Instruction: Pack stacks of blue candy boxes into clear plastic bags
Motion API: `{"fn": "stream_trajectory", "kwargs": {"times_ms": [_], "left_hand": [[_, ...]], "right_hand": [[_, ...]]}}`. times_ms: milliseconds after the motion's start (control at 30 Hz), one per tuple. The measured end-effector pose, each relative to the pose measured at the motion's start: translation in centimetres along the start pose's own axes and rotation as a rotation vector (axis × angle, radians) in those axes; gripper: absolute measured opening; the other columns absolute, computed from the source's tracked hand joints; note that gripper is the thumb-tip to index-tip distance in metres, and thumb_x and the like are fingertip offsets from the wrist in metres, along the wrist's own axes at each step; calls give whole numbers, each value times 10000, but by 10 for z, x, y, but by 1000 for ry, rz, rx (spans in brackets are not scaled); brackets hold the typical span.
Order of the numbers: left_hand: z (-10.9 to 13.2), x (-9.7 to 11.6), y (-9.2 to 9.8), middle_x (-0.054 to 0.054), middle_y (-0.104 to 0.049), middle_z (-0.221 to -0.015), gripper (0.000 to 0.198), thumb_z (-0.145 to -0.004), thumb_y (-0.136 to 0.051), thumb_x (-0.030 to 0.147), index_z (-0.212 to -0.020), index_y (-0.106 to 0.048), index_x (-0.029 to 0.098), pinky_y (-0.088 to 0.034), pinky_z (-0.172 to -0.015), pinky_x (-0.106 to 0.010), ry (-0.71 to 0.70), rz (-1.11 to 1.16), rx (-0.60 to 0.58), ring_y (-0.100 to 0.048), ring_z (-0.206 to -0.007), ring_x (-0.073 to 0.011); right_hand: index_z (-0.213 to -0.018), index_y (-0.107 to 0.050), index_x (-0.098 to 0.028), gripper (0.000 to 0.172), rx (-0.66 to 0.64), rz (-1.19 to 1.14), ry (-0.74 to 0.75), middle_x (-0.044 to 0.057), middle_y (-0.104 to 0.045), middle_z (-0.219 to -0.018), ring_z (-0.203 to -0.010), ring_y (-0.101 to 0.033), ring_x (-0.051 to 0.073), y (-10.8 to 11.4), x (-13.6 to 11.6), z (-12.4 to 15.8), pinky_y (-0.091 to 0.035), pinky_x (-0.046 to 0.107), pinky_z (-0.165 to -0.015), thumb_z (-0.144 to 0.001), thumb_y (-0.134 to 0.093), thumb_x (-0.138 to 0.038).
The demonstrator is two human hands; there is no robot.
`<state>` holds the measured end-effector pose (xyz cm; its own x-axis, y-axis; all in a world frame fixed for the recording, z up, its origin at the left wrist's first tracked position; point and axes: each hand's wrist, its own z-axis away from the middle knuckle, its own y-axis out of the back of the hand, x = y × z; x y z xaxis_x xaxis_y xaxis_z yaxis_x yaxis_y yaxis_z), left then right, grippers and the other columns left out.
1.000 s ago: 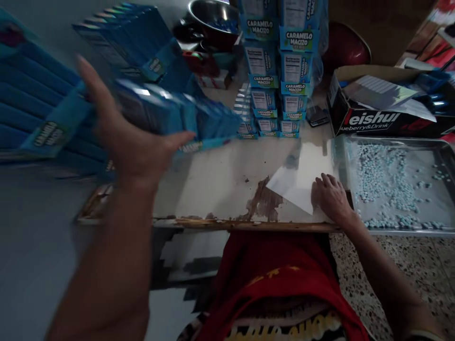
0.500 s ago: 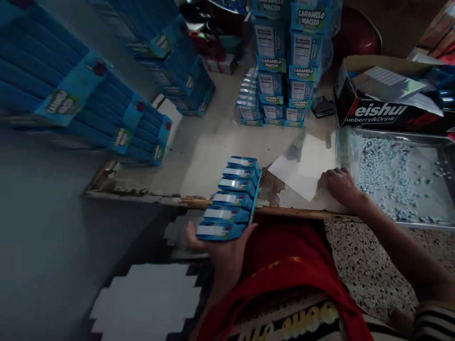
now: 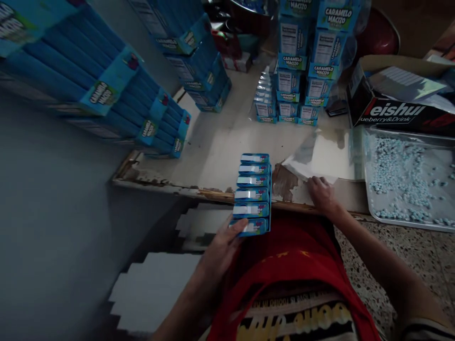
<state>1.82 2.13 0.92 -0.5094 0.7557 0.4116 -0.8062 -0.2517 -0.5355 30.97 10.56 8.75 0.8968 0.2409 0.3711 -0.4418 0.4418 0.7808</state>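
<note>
**row of boxes brought to the near edge of the table**

the left hand (image 3: 222, 246) holds a row of small blue boxes (image 3: 253, 194) by its near end, fingers curled up around the last box and thumb at its side. the row runs away from the person: its far boxes lie over the worn table (image 3: 220, 147), its near boxes overhang the edge above the lap. the right hand (image 3: 322, 195) lies palm down, fingers loosely spread and holding nothing, pressing the near corner of a white sheet (image 3: 320, 158) just right of the row.

against the earlier views: a second ago the left hand was raised at the leaning stacks of blue packs (image 3: 106, 94), in blur. half a second ago the row hung lower, mostly off the table. it now sits further onto the tabletop and straighter, so the work in hand has moved from the stacks to the space in front of the person. the right hand has shifted slightly away from the metal tray (image 3: 369, 208) of pale blue candies (image 3: 391, 166). the upright box towers (image 3: 302, 61) and the black carton (image 3: 391, 113) are unchanged.
</note>
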Motion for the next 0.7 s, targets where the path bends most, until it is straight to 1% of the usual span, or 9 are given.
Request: {"fn": "stream_trajectory", "kwargs": {"times_ms": [67, 133, 233, 300, 367, 433, 533, 633, 700], "left_hand": [[7, -19, 3, -95, -794, -1242, 780, -687, -912, 576, -1377, -675, 300, -665, -1003, -452, -8, -13, -31, -760, -1195, -371], [10, -39, 9, -112, -778, -1275, 955, -590, -968, 494, -1449, -592, 314, -654, -1017, -491, -6, -44, -23, -752, -1211, -399], [4, -59, 21, -116, -755, -1334, 1064, -465, -998, 354, -1436, -565, 331, -623, -1068, -507, -11, -134, -36, -721, -1275, -420], [-5, -63, 31, -106, -762, -1323, 1056, -410, -996, 316, -1391, -608, 339, -605, -1094, -522, 26, -201, -113, -717, -1277, -428], [-14, -54, 43, -88, -778, -1285, 1058, -382, -1006, 273, -1378, -657, 360, -586, -1113, -539, 93, -255, -205, -719, -1275, -425], [-22, -32, 58, -75, -784, -1279, 1043, -349, -1019, 232, -1340, -730, 385, -550, -1150, -558, 146, -286, -313, -698, -1312, -428], [-33, 28, 75, -61, -769, -1351, 836, -313, -1026, 310, -1126, -860, 415, -466, -1215, -608, 131, -500, -410, -617, -1407, -474], [-44, 99, 71, -31, -785, -1327, 673, -305, -985, 556, -963, -892, 455, -468, -1203, -617, -78, -803, -263, -587, -1427, -492], [-52, 139, 51, -55, -824, -1157, 591, -386, -927, 723, -883, -901, 404, -576, -1074, -589, -232, -795, -223, -710, -1232, -460]], "right_hand": [[-1214, -732, -124, 349, 29, -43, -23, 181, -725, -1279, -1194, -634, 269, 1, 12, 3, -504, 334, -880, -1095, -404, -147], [-1092, -793, -161, 338, 57, -138, -79, 143, -767, -1185, -1128, -654, 252, 4, 24, 2, -471, 324, -847, -1111, -470, -259], [-904, -812, -193, 343, 19, -336, -264, 66, -782, -913, -859, -660, 192, 6, 41, -10, -400, 289, -710, -997, -710, -507], [-804, -778, -193, 465, -37, -415, -385, 18, -723, -745, -691, -589, 152, 5, 51, -21, -327, 279, -631, -863, -811, -653], [-745, -740, -194, 554, -47, -412, -392, 3, -678, -687, -639, -531, 135, 4, 60, -29, -283, 280, -615, -832, -793, -739], [-736, -728, -195, 567, -23, -381, -307, 11, -676, -699, -645, -510, 129, 3, 64, -32, -263, 285, -630, -926, -695, -728], [-797, -766, -186, 466, -22, -486, -145, 25, -721, -758, -679, -537, 123, 6, 67, -27, -294, 275, -662, -1036, -595, -549], [-941, -830, -169, 330, -71, -768, -69, 40, -786, -865, -756, -618, 127, 9, 69, -19, -396, 250, -716, -971, -642, -438], [-892, -835, -152, 336, -68, -855, -153, 31, -766, -797, -715, -600, 123, 10, 71, -17, -404, 247, -685, -878, -738, -474]]}}
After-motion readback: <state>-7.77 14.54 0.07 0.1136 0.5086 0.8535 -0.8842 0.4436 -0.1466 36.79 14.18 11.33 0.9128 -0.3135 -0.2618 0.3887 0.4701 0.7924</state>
